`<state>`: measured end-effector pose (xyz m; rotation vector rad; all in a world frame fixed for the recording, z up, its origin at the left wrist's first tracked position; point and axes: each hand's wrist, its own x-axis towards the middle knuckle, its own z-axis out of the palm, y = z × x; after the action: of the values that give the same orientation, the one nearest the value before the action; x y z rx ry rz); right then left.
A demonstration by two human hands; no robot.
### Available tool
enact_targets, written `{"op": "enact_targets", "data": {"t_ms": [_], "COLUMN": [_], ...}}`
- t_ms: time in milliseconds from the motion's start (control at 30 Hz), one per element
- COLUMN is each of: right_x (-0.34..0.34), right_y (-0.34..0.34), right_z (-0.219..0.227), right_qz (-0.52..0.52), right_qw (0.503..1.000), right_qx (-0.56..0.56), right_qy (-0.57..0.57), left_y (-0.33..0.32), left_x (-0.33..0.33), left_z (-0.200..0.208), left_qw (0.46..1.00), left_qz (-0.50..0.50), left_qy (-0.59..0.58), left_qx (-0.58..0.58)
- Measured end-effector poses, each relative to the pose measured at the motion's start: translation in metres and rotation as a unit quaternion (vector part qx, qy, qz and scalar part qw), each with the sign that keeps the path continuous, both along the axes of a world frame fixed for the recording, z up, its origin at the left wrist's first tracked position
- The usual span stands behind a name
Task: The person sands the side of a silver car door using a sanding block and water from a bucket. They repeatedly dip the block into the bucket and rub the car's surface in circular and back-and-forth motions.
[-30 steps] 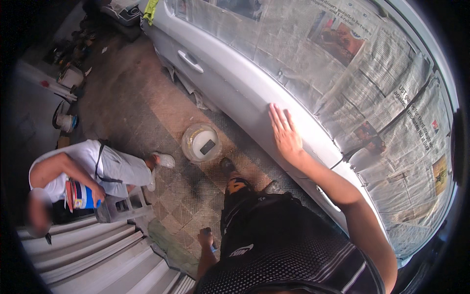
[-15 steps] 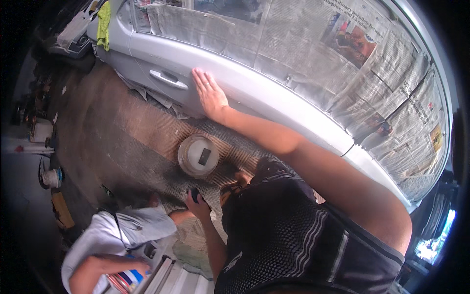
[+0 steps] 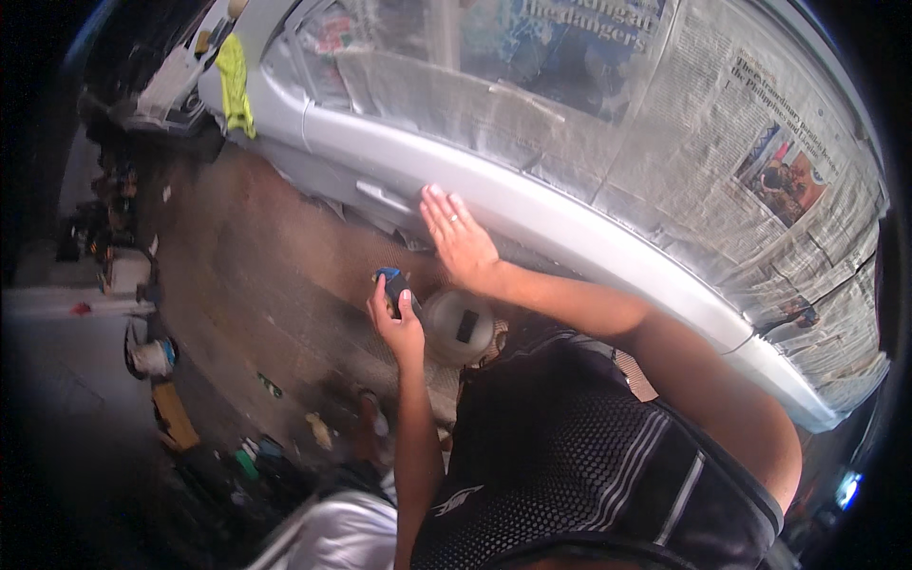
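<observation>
A silver car door (image 3: pixel 532 204) slopes across the upper part of the view. My right hand (image 3: pixel 464 242) lies flat near the door handle (image 3: pixel 383 198), fingers stretched out and fingertips on the panel. A ring shows on one finger. Below it, my left hand (image 3: pixel 399 323) is raised away from the door and grips a small black-and-blue block (image 3: pixel 391 283) between thumb and fingers. Under the hands stands a round whitish tub (image 3: pixel 445 323) with a dark rectangular piece (image 3: pixel 467 326) showing on it. My right forearm runs alongside the door.
Newspaper (image 3: pixel 779 85) and clear plastic cover the car windows. A yellow-green cloth (image 3: pixel 235 85) hangs at the car's far left. A white bucket (image 3: pixel 154 357) and assorted items line the left side. Someone's pale clothing (image 3: pixel 342 532) shows at the bottom.
My left hand has come up toward the door with the block. My right hand stays flat on the panel, now nearer the handle. The view has shifted, and less of the other person shows.
</observation>
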<state>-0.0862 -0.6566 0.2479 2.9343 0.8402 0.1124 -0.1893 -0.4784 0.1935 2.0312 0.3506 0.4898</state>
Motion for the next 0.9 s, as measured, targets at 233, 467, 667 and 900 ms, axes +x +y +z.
{"op": "enact_targets", "data": {"t_ms": [233, 467, 667, 900], "right_x": [0.001, -0.016, -0.013, -0.029], "right_y": [0.034, 0.082, 0.156, 0.209], "right_z": [-0.005, -0.018, -0.027, -0.008], "right_qz": [0.058, -0.032, -0.229, -0.453], "right_qw": [0.925, 0.802, 0.74, 0.551], "right_qx": [0.362, 0.546, 0.628, 0.699], "right_qy": [0.102, 0.239, 0.078, -0.045], "left_y": [0.032, 0.042, 0.091, 0.127], "left_x": [0.073, 0.108, 0.106, 0.113], "left_z": [0.032, 0.042, 0.058, 0.09], "left_qw": [0.99, 0.966, 0.92, 0.814], "left_qz": [-0.018, -0.144, -0.312, -0.548], "left_qy": [0.034, 0.044, 0.036, 0.041], "left_qx": [-0.139, -0.211, -0.235, -0.187]}}
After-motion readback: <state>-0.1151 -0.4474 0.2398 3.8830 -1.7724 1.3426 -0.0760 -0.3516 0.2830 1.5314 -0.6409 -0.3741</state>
